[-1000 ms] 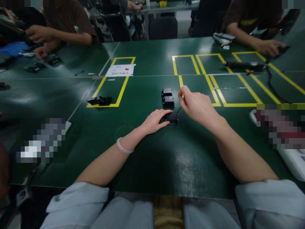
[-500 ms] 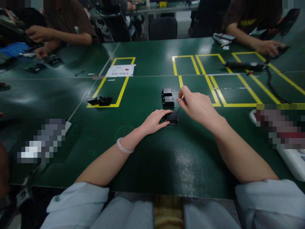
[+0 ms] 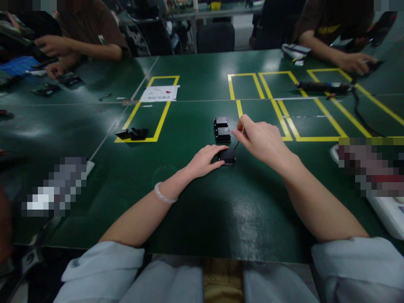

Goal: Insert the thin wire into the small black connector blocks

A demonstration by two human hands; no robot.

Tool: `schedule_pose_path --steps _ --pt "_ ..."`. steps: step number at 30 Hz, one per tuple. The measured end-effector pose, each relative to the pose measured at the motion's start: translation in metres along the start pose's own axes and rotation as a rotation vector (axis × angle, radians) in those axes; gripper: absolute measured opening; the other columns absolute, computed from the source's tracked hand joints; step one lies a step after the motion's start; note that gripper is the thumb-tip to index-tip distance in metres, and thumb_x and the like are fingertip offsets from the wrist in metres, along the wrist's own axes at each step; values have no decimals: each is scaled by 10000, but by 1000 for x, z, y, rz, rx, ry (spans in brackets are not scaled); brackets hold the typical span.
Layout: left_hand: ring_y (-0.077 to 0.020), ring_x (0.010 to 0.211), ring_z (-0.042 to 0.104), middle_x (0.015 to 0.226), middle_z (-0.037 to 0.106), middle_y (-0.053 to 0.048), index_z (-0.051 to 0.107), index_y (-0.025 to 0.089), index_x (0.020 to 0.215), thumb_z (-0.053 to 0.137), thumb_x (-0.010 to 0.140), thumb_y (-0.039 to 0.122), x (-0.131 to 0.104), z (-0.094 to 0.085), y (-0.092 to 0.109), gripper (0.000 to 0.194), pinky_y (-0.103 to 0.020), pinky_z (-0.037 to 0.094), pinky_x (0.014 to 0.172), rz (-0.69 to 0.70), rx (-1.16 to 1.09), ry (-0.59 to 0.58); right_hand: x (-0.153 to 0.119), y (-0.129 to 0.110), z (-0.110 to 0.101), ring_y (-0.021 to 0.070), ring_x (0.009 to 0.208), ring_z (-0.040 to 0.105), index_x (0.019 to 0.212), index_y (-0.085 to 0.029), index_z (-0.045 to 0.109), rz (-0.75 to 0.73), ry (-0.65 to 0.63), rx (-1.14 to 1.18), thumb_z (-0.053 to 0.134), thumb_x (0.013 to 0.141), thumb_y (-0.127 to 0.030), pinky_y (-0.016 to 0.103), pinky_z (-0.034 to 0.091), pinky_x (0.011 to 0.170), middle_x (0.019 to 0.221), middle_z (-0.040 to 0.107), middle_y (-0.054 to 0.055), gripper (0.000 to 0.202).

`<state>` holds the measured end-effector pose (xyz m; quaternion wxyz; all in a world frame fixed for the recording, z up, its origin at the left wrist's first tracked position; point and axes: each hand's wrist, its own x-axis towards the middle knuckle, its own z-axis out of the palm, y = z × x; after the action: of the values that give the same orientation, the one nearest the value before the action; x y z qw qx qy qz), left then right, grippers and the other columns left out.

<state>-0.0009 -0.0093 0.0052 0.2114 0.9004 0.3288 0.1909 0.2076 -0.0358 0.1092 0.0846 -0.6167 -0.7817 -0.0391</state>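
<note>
My left hand (image 3: 205, 160) pinches a small black block (image 3: 227, 157) against the green table, with fingers at its far side and thumb at its near side. My right hand (image 3: 260, 136) is closed around a thin screwdriver (image 3: 236, 146). Only the dark shaft shows clearly; the handle is mostly hidden by my fingers. The shaft slants down to the far right corner of the block, where its tip seems to touch. Just beyond the held block, two similar black blocks (image 3: 222, 134) stand one behind the other.
More black parts (image 3: 139, 134) lie inside a yellow tape outline at left, below a white paper label (image 3: 160, 93). Across the table, a co-worker's hand (image 3: 356, 63) is near a black cylindrical tool (image 3: 325, 86). Pixelated devices flank my arms. Another person works at far left.
The thumb and fingers of my right hand have shifted slightly around the screwdriver, the thumb tip moving a little left. My left hand and the block have stayed in place.
</note>
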Motion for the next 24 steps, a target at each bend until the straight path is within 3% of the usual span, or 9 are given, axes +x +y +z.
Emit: schedule_pose_path --steps 7,15,24 --pt "-269 1170 556 1340 600 -97 476 223 1414 535 971 385 0 -1 0 475 -398 443 975 -2 -1 2 1 1 0 209 697 617 1206 -182 528 0 -19 -19 259 994 -336 294 281 589 885 719 98 375" --pt "-270 1155 560 1329 605 -96 473 227 1419 531 972 391 0 0 0 479 -401 445 970 1 0 1 0 -1 -2 219 729 628 1147 -192 550 9 -18 -11 306 994 -415 292 276 592 891 721 97 364" --pt "-270 1159 558 1320 608 -99 474 223 1416 535 968 385 1 -1 2 480 -407 443 979 -14 4 -7 1 0 0 204 700 612 1209 -185 512 -4 -26 -8 258 991 -329 294 272 587 905 722 102 364"
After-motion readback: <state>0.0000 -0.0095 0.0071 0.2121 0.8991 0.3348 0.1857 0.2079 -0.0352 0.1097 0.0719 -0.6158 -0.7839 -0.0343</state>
